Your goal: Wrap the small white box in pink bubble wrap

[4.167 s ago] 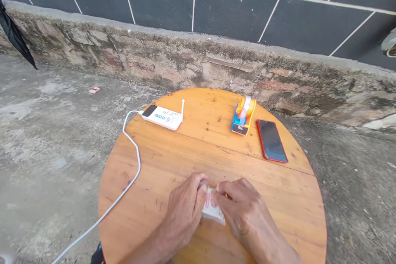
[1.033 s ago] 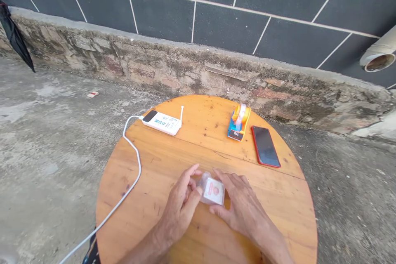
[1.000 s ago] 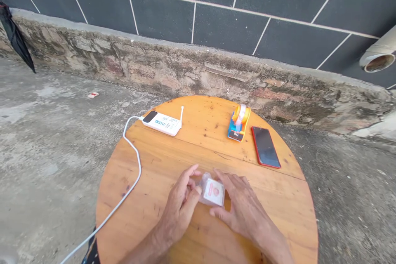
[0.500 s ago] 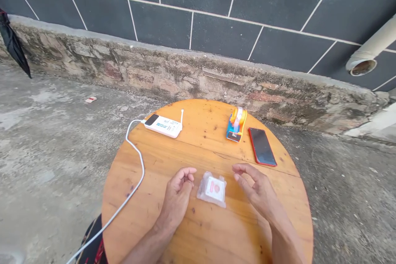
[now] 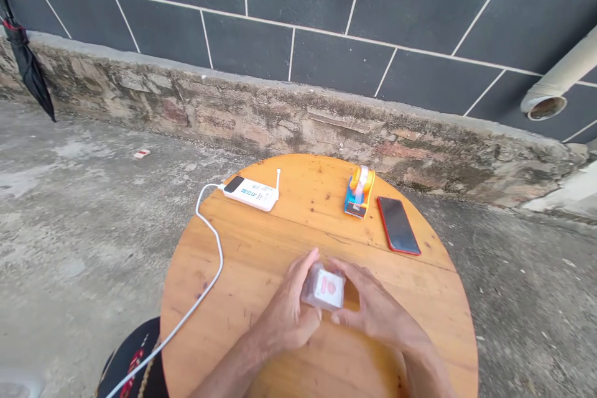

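A small white box with a red print, wrapped in clear plastic (image 5: 328, 289), is between my hands near the middle of the round wooden table. My left hand (image 5: 290, 311) curves round its left side, fingertips at the far left corner and thumb at the near edge. From the right, my right hand (image 5: 370, 305) closes on it in the same way, fingers at the far right corner and thumb at the near right corner. Both hands hold the wrapped box by its sides.
A white device (image 5: 252, 193) with a white cable (image 5: 218, 261) lies at the table's far left. An orange and blue tape dispenser (image 5: 358, 193) and a red-edged phone (image 5: 398, 226) are at the far right. Behind the table (image 5: 209, 336) runs a low stone ledge (image 5: 261, 115).
My hands, which were apart on either side of the wrapped box, have come inward and taken hold of it. The view has shifted slightly.
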`<state>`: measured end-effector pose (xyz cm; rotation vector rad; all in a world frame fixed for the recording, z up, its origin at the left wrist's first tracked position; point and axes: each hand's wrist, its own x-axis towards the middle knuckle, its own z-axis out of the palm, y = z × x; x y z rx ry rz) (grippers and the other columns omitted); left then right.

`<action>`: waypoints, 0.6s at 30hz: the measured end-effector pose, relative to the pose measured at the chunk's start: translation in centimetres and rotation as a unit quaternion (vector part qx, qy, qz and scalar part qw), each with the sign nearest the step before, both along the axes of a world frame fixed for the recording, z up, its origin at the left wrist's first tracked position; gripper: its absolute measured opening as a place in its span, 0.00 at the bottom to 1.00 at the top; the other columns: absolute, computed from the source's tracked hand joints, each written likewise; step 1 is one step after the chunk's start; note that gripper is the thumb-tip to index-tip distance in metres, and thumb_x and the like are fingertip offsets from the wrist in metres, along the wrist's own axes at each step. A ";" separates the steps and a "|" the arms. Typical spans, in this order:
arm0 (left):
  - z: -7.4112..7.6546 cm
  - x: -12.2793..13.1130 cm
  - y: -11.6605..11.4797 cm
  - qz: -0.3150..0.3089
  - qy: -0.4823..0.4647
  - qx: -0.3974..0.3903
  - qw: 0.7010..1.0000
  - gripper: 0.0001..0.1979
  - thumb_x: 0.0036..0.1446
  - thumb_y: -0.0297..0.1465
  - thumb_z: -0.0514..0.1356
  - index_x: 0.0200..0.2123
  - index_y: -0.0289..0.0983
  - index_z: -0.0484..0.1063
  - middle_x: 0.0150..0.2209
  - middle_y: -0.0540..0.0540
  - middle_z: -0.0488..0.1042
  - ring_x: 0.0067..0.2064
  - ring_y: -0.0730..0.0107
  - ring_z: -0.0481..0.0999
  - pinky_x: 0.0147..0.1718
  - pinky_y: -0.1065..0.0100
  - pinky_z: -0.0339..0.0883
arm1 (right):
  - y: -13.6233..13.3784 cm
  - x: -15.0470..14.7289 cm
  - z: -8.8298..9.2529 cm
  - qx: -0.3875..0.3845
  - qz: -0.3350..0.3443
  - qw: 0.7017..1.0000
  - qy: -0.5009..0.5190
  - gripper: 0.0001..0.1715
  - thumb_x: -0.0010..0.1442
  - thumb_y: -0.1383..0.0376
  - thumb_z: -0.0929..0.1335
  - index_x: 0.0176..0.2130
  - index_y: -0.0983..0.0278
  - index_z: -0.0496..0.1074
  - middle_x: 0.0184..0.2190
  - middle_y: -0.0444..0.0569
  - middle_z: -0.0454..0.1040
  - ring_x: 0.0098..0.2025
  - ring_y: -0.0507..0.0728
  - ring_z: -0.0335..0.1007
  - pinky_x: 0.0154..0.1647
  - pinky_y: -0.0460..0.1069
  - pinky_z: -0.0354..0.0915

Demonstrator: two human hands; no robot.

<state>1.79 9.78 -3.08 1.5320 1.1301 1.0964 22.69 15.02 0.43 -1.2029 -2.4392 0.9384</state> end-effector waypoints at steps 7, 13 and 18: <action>0.0 0.2 0.0 0.017 0.009 -0.057 0.998 0.42 0.46 0.17 0.52 0.64 0.45 0.47 0.56 0.44 0.63 0.57 0.62 0.64 0.54 0.59 0.62 | -0.6 -1.4 -0.4 0.041 0.011 0.999 -0.032 0.43 0.54 0.57 0.70 0.63 0.58 0.53 0.58 0.52 0.64 0.58 0.63 0.60 0.58 0.59 0.57; 0.0 -0.2 -0.2 -0.004 0.023 -0.009 1.000 0.41 0.45 0.17 0.52 0.64 0.43 0.50 0.58 0.43 0.62 0.60 0.60 0.61 0.59 0.56 0.56 | -0.4 -0.2 0.7 0.056 -0.006 0.998 0.013 0.41 0.51 0.53 0.72 0.60 0.57 0.59 0.55 0.52 0.66 0.56 0.62 0.63 0.56 0.56 0.60; 0.2 -0.5 -0.3 0.011 -0.021 -0.025 0.999 0.36 0.47 0.21 0.54 0.61 0.41 0.55 0.60 0.43 0.61 0.61 0.58 0.60 0.60 0.56 0.53 | -0.2 -0.4 1.7 0.071 -0.014 0.993 0.093 0.07 0.58 0.62 0.68 0.39 0.59 0.72 0.43 0.48 0.72 0.46 0.57 0.69 0.49 0.52 0.64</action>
